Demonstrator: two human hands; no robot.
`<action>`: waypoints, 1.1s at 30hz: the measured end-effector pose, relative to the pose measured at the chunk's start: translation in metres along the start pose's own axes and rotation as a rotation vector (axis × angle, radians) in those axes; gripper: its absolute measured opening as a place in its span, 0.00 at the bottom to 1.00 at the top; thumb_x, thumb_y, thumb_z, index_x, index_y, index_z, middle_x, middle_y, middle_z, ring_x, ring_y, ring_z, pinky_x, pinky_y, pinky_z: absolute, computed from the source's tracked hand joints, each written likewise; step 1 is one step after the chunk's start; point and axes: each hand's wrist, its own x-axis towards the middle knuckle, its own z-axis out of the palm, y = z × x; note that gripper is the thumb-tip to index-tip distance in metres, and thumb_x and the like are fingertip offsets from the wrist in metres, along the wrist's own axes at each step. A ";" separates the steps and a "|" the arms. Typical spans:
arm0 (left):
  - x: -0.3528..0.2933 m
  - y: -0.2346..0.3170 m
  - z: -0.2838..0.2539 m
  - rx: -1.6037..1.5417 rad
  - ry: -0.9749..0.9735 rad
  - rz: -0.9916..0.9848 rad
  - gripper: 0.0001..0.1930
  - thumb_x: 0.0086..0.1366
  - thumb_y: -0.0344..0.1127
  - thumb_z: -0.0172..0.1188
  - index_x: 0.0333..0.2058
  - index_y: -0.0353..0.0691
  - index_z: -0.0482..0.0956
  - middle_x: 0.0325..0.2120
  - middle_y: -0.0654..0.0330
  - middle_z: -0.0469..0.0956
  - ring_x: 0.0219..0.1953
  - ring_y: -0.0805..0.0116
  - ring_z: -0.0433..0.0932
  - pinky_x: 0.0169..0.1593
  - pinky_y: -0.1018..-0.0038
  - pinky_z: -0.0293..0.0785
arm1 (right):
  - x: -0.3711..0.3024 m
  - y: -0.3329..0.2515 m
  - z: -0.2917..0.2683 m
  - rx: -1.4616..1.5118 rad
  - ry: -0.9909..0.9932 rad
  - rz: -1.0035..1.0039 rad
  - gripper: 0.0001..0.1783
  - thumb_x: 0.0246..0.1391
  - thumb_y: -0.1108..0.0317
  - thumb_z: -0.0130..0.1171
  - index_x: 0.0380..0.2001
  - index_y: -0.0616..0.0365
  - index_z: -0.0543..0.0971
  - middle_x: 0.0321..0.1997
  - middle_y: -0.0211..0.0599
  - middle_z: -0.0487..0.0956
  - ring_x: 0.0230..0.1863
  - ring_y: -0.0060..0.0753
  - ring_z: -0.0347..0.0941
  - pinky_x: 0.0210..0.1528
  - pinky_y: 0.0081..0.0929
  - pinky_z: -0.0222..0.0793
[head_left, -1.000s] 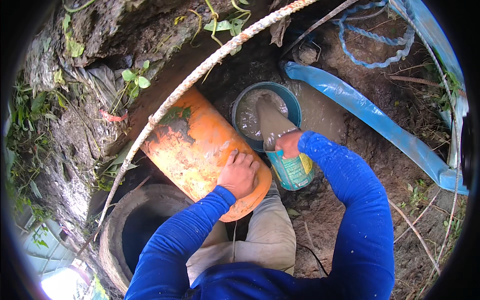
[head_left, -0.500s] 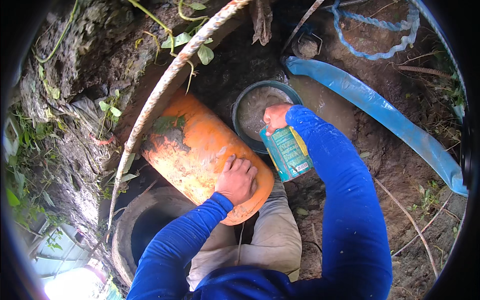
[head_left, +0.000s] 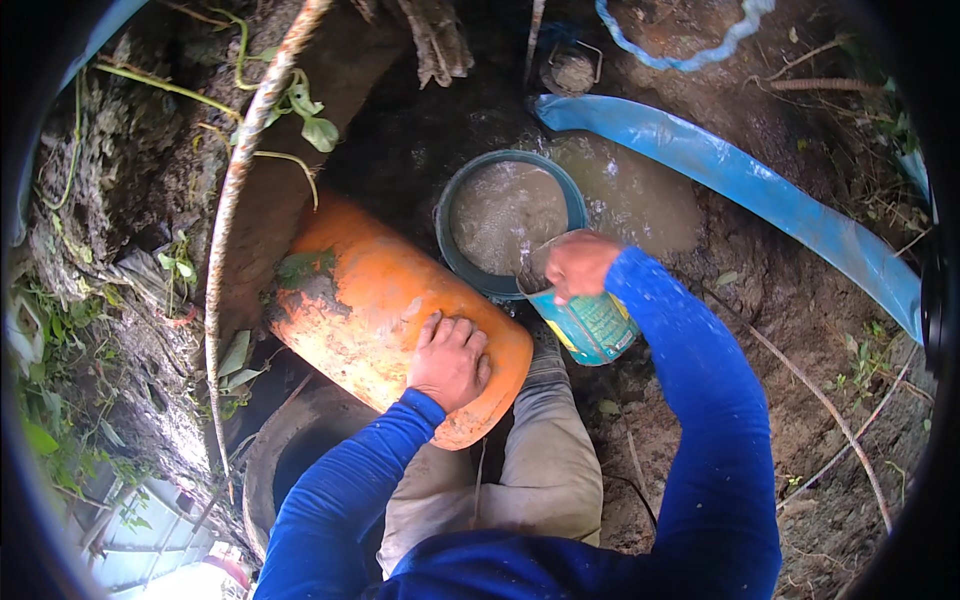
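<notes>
My right hand grips the rim of a green tin can, which hangs just off the near right side of a dark green bucket. Murky grey-brown water fills much of that bucket. Fingers bent over its curve, my left hand rests on a large orange plastic cylinder smeared with mud. The cylinder lies slanted across and above my legs. What the can contains is hidden from this angle.
A flat blue hose runs along the right, beside muddy water. A worn rope hangs at the left. Behind my left forearm is a round concrete rim. Blue twisted rope lies at the far right; thin roots cross the soil.
The can has swung nearer to me and turned more upright, away from over the bucket. My left hand stays on the orange cylinder. The whole view has shifted slightly.
</notes>
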 end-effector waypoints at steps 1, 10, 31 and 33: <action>0.001 0.001 0.000 0.006 0.012 0.012 0.16 0.61 0.44 0.66 0.45 0.43 0.84 0.50 0.55 0.81 0.60 0.51 0.77 0.76 0.47 0.62 | -0.024 -0.001 0.012 -0.023 0.011 0.030 0.16 0.50 0.53 0.77 0.33 0.53 0.88 0.36 0.46 0.87 0.46 0.60 0.84 0.49 0.56 0.76; 0.004 0.000 0.005 0.046 -0.015 0.008 0.16 0.59 0.42 0.67 0.44 0.42 0.84 0.49 0.55 0.81 0.57 0.50 0.78 0.73 0.47 0.64 | -0.114 0.060 0.166 0.194 0.425 0.315 0.09 0.62 0.62 0.67 0.43 0.52 0.87 0.41 0.50 0.87 0.51 0.63 0.83 0.54 0.60 0.75; 0.017 0.010 0.002 0.121 -0.176 -0.051 0.17 0.55 0.37 0.66 0.45 0.47 0.82 0.49 0.53 0.77 0.58 0.49 0.77 0.73 0.37 0.61 | 0.102 0.377 0.146 1.652 1.674 0.169 0.09 0.75 0.68 0.63 0.50 0.61 0.85 0.45 0.32 0.88 0.43 0.23 0.78 0.49 0.30 0.74; 0.014 0.009 0.003 0.122 -0.189 -0.054 0.17 0.55 0.37 0.65 0.45 0.49 0.82 0.48 0.55 0.76 0.56 0.51 0.78 0.72 0.38 0.59 | 0.117 0.390 0.143 1.733 1.609 0.215 0.10 0.75 0.68 0.63 0.52 0.61 0.85 0.46 0.32 0.88 0.45 0.23 0.78 0.52 0.28 0.74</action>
